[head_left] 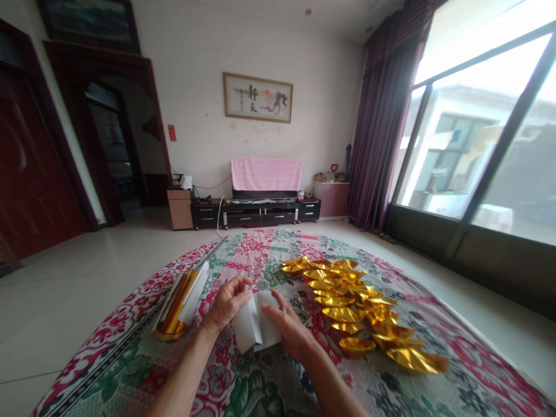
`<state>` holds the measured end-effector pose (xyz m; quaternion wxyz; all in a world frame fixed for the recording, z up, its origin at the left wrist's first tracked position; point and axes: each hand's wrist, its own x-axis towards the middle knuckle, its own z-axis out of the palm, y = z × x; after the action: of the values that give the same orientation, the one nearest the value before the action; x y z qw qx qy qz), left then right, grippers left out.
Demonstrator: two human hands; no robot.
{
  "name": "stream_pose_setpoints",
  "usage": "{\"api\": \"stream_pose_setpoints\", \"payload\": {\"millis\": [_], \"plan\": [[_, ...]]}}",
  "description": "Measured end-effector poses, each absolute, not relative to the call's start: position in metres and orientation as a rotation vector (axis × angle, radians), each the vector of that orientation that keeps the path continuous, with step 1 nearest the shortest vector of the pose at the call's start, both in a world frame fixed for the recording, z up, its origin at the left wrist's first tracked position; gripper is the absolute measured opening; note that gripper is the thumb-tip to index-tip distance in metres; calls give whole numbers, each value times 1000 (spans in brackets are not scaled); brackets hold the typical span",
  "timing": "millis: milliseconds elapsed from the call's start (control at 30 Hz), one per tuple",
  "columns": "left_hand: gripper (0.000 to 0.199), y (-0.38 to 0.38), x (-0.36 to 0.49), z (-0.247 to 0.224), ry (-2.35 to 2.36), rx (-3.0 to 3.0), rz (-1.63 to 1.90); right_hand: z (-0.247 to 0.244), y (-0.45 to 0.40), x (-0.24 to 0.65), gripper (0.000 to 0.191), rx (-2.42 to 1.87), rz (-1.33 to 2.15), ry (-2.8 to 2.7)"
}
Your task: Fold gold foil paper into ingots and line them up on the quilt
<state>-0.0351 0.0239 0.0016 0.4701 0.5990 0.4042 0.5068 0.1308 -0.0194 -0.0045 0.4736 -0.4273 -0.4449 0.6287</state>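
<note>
A pale, whitish sheet of paper is partly folded between my hands, with a crease standing up along its middle. My left hand is closed, its curled fingers and thumb pinching at the upper left edge of the sheet. On the other side, my right hand grips the sheet's right part, thumb and fingers bent over it. To the right, several shiny gold foil paper ingots lie in uneven rows. Left of my hands sits a stack of gold and white foil sheets, slightly curled.
A patterned red, green and grey cloth covers the round table. Beyond it stand a low black TV cabinet and a screen draped with a pink cloth. Large windows and a purple curtain are at the right.
</note>
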Motion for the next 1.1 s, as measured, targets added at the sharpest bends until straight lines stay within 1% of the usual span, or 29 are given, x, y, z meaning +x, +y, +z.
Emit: {"api": "stream_pose_setpoints", "payload": {"millis": [133, 233, 400, 600, 767, 867, 933, 1000, 1100], "plan": [[31, 22, -33, 2, 986, 1474, 1210, -1, -24, 126, 66, -872, 1716, -1023], [33, 20, -32, 4, 974, 1471, 1163, 0, -26, 123, 62, -810, 1760, -1013], [33, 17, -33, 6, 970, 1467, 1114, -4, -21, 124, 79, -904, 1697, -951], [31, 17, -34, 4, 1020, 1538, 1059, -6, -15, 129, 84, -953, 1659, -1034], [33, 21, -35, -1, 1155, 1755, 1020, -10, -12, 129, 85, -1120, 1494, -1140], [31, 23, -31, 0, 1286, 2038, 1099, -8, -11, 129, 80, -1293, 1271, -1247], [26, 23, -27, 2, 1331, 2234, 1192, -6, -10, 131, 78, -1459, 1034, -1344], [19, 22, -22, 3, 1326, 2370, 1210, -3, -9, 133, 77, -1581, 854, -1418], [12, 21, -14, 0, 1270, 2441, 1114, -2, -8, 135, 75, -1651, 789, -1458]]}}
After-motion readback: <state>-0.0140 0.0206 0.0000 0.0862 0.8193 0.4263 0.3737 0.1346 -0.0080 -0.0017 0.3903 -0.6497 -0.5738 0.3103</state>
